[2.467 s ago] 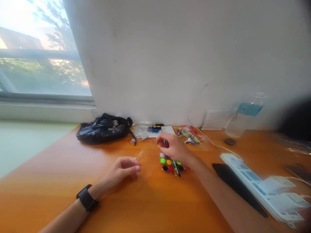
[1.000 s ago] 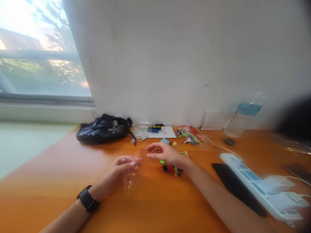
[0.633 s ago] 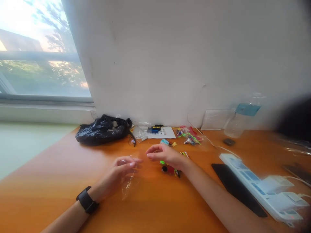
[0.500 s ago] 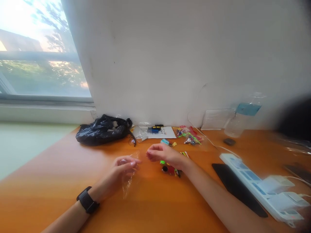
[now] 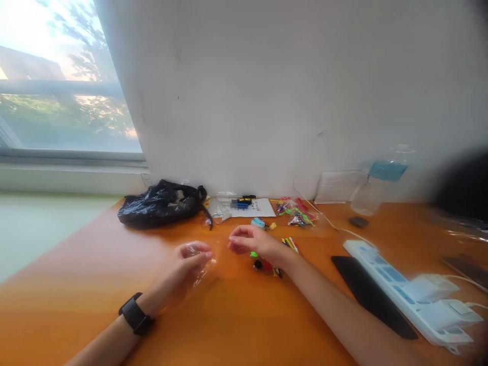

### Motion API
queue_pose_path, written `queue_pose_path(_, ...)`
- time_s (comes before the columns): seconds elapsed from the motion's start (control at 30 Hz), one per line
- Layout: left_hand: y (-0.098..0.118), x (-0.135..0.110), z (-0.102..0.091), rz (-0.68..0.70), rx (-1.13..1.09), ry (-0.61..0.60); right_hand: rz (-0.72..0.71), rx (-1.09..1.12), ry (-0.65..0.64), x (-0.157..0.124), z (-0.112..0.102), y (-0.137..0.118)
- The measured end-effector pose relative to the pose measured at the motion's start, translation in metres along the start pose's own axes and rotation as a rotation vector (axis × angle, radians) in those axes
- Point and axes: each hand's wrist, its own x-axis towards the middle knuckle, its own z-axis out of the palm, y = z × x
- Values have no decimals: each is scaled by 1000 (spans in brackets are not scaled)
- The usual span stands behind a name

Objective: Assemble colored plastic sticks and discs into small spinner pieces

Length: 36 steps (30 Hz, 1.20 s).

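Note:
My left hand (image 5: 186,272), with a black watch on its wrist, grips a small clear plastic bag (image 5: 200,272) just above the orange table (image 5: 95,284). My right hand (image 5: 253,243) hovers to its right with fingers loosely curled and apart, holding nothing I can see. Right below and behind that hand lies a pile of small coloured plastic pieces (image 5: 265,264) in green, red and black. A light blue piece (image 5: 258,222) sits just beyond the hand.
A crumpled black plastic bag (image 5: 160,203) lies against the wall. Beside it are a white sheet with blue and yellow parts (image 5: 247,206) and bags of coloured pieces (image 5: 297,213). A white power strip (image 5: 404,290), black flat object (image 5: 366,295) and water bottle (image 5: 375,185) stand at right.
My right hand left the coloured pile and moved left toward the left hand. The clear bag, hanging from my left fingers a moment ago, is now gathered up in that hand.

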Motion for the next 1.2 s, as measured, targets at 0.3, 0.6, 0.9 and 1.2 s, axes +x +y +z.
queue_pose_path(0.3,-1,9,-7,194,160,134,3,-17,93,1,6,-6)
queue_pose_path(0.6,3,5,3,179,-21,3,-83,48,-208,-13,14,-18)
queue_pose_path(0.9,5,-2,1,194,-21,-73,-196,-103,-502,-24,24,-30)
queue_pose_path(1.2,3,4,-2,315,125,20,-90,25,-294,-17,28,-20)
